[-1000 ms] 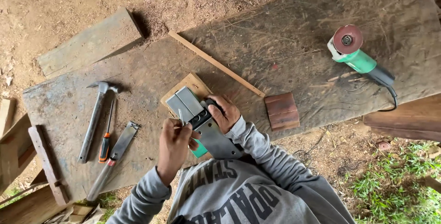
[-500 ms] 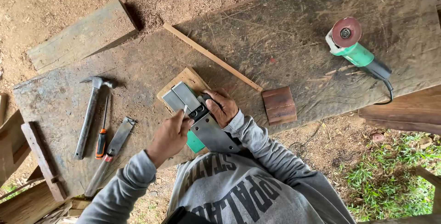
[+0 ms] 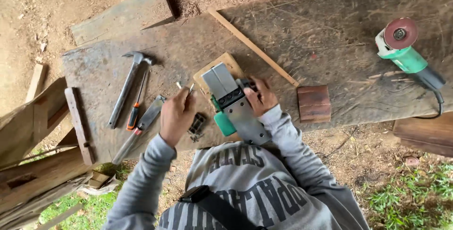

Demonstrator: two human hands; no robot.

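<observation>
Outdoors on a weathered plank bench (image 3: 306,36), an upturned electric planer (image 3: 233,105) lies sole-up for access, right hand (image 3: 260,97) gripping its side, left hand (image 3: 177,114) pinching a small pale peg (image 3: 180,86).

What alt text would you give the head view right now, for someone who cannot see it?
A person in a grey sweatshirt steadies an upturned electric planer on a rough wooden bench with the right hand, while the left hand pinches a small slim tool beside it. A hammer, screwdriver and chisel lie left; an angle grinder lies right.
</observation>
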